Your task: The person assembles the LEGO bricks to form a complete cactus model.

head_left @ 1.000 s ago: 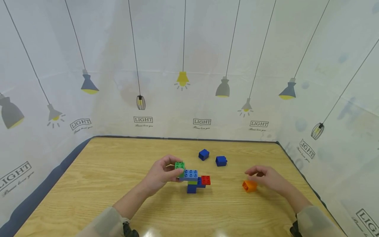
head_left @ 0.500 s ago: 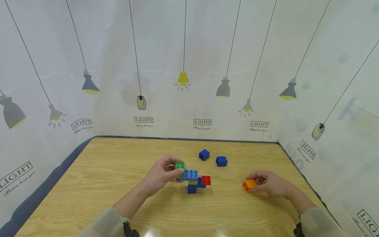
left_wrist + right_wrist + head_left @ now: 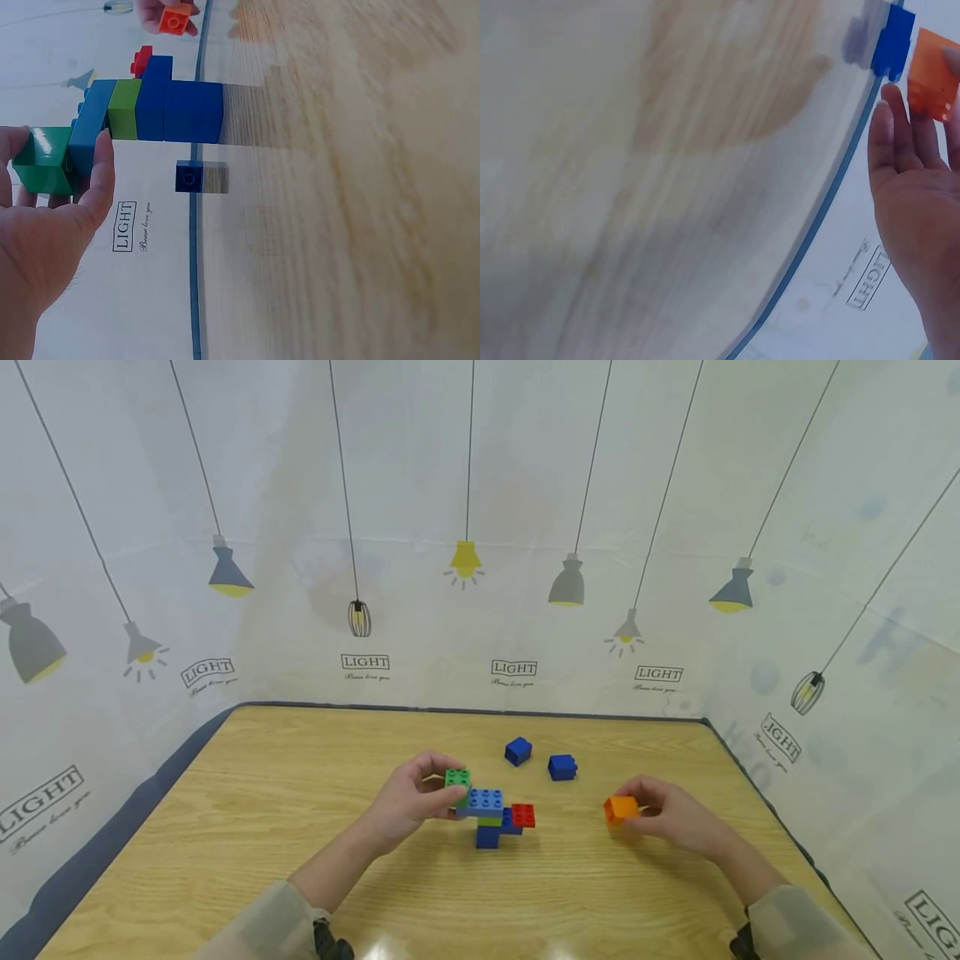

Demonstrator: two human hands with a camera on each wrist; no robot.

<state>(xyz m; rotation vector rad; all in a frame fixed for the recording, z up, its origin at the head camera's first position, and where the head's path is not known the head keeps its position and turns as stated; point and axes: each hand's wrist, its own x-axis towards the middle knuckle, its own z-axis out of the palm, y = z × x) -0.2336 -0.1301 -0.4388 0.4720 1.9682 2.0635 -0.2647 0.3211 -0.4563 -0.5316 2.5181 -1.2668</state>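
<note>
My left hand (image 3: 408,802) grips the upper left end of a toy brick build, its thumb and fingers around the green brick (image 3: 46,161). Beside the green brick sits a light blue brick (image 3: 485,802); under that come a lime green brick (image 3: 124,110) and dark blue bricks (image 3: 193,112). A red brick (image 3: 523,815) tops the build's right arm. The build stands upright on the table. To the right, my right hand (image 3: 675,817) pinches an orange brick (image 3: 621,810) between thumb and fingers, raised off the wood; its hollow underside shows in the left wrist view.
Two loose dark blue bricks lie on their sides farther back: one blue brick (image 3: 518,751) left, another blue brick (image 3: 562,767) right. The wooden table (image 3: 300,760) ends at a dark blue edge, with a white lamp-print curtain (image 3: 420,610) around it.
My right hand has come down on the orange brick, taken hold of it and lifted it slightly up and left. The left hand and the build stay in place.
</note>
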